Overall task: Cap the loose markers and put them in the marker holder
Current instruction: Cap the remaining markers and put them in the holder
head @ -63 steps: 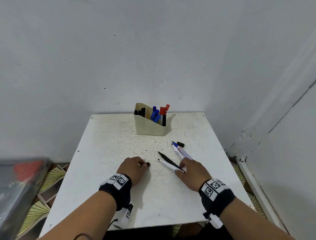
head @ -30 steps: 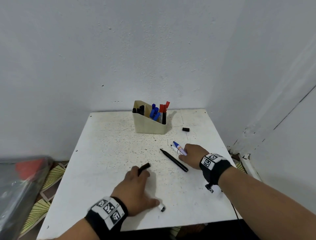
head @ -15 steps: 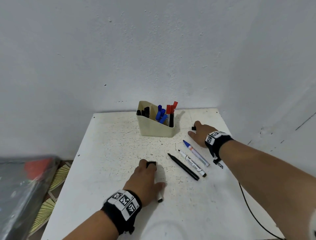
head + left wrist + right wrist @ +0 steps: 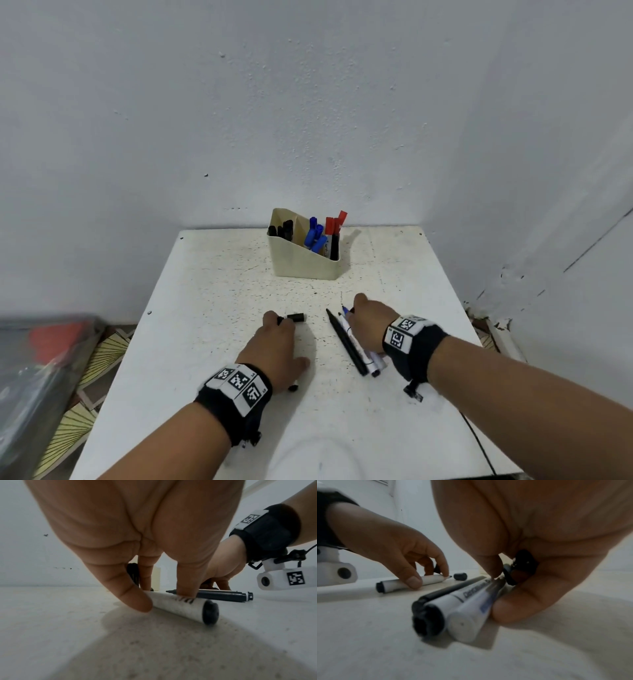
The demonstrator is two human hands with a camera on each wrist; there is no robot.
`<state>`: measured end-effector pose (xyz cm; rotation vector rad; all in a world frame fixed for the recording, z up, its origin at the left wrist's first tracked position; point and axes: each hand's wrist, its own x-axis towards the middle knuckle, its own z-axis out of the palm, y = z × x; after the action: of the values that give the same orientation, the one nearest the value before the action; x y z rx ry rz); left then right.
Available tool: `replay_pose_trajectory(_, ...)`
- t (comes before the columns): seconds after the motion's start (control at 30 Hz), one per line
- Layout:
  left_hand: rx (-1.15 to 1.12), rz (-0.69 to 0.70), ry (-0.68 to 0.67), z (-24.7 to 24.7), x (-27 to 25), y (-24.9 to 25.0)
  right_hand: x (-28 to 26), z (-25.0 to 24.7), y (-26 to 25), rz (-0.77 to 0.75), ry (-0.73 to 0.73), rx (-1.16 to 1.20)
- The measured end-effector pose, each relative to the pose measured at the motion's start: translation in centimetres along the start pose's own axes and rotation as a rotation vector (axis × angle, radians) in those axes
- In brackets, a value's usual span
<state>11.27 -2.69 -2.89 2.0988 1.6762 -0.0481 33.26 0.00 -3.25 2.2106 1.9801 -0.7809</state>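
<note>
A beige marker holder (image 4: 301, 263) stands at the back of the white table (image 4: 205, 342). My left hand (image 4: 277, 339) (image 4: 163, 597) pinches a white marker (image 4: 181, 608) (image 4: 402, 584) flat against the table. A loose black cap (image 4: 296, 317) (image 4: 460, 576) lies just ahead of its tip. My right hand (image 4: 368, 318) (image 4: 498, 593) holds another black cap (image 4: 524, 559) in its curled fingers. Its thumb touches a blue marker (image 4: 471, 615). Side by side with that one lie a white black-ended marker (image 4: 359, 353) (image 4: 443, 601) and a black marker (image 4: 346, 342) (image 4: 453, 589).
Several capped black, blue and red markers stand in the holder. Walls close in the table at the back and right. A grey wrapped bundle (image 4: 41, 359) sits low at the left over a patterned floor (image 4: 99, 353). A thin cable (image 4: 479, 445) runs off the front right.
My right hand has come back from the far right of the table with the black cap and now rests on the three markers. My left hand stays on the white marker.
</note>
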Motion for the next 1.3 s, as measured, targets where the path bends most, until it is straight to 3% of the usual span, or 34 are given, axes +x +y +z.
replay_pose_trajectory(0.2,-0.014,-0.027,-0.020,-0.4,-1.0,-2.0,-0.9,2.6,-4.6,-0.056,-0.018,-0.041)
replay_pose_trajectory(0.33,-0.056,-0.044,-0.006,-0.7,-1.5,-3.0,-1.1,3.2,-6.1,-0.015,0.026,0.053)
replay_pose_trajectory(0.73,-0.207,-0.034,0.014,-0.7,-2.2,-5.2,-3.1,1.9,-4.2,0.080,-0.020,0.418)
replay_pose_trajectory(0.97,-0.298,-0.052,0.065,-0.6,-2.5,-6.6,-3.4,2.1,-2.7,0.131,0.000,0.793)
replay_pose_trajectory(1.13,-0.366,-0.059,0.095,-0.6,-2.9,-7.3,-3.8,2.4,-2.0,0.210,0.037,1.206)
replay_pose_trajectory(1.3,-0.377,-0.079,0.160,-0.9,-3.7,-7.5,-4.8,2.4,-1.1,0.216,0.074,1.206)
